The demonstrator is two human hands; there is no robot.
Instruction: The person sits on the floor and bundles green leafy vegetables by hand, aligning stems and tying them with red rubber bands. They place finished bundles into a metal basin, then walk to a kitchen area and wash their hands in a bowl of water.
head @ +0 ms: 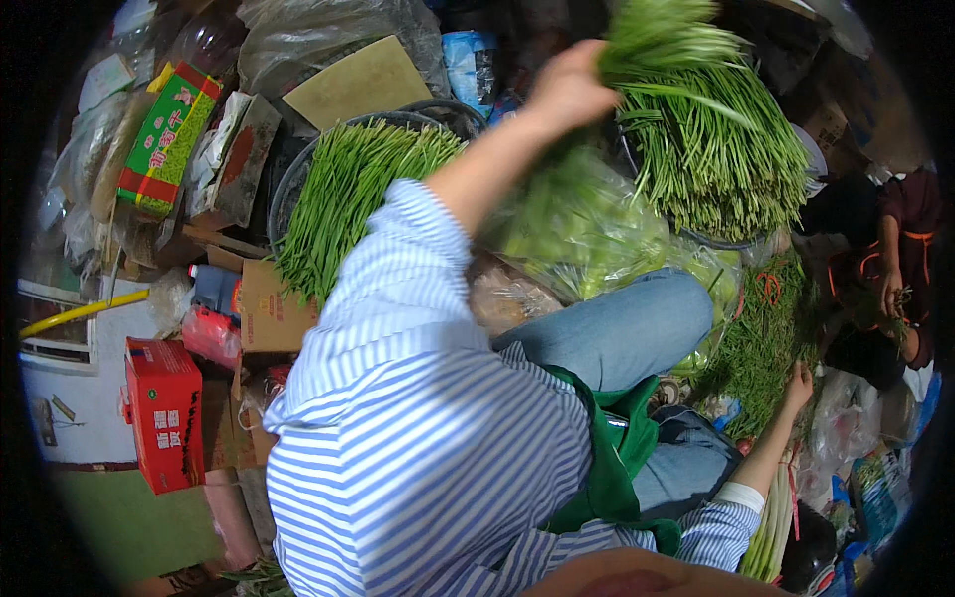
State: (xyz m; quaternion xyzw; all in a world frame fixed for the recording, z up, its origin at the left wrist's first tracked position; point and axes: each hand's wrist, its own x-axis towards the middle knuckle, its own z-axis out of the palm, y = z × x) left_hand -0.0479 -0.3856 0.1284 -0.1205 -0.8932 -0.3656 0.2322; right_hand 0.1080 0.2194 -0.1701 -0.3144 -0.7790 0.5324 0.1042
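Note:
My left hand [571, 88] grips a bunch of garlic chives [664, 37], blurred by motion, over a large basin-like container heaped with cut chives [716, 157]. Another heap of chives [358, 186] fills a black tub left of my raised arm. Between the two heaps lies a clear plastic bag of pale green vegetables [589, 231]. My right hand [800, 384] is low at the right, beside a pile of loose, thin greens [768, 343]. Its fingers look bent, and whether they hold anything is not visible. A green apron [612, 463] lies across my lap.
A co-worker's hand [891, 295] holds some greens at the far right. Long pale green stalks [768, 515] lie by my right forearm. A red box [164, 414], an open cardboard box [276, 306] and a green printed box [168, 138] stand at the left.

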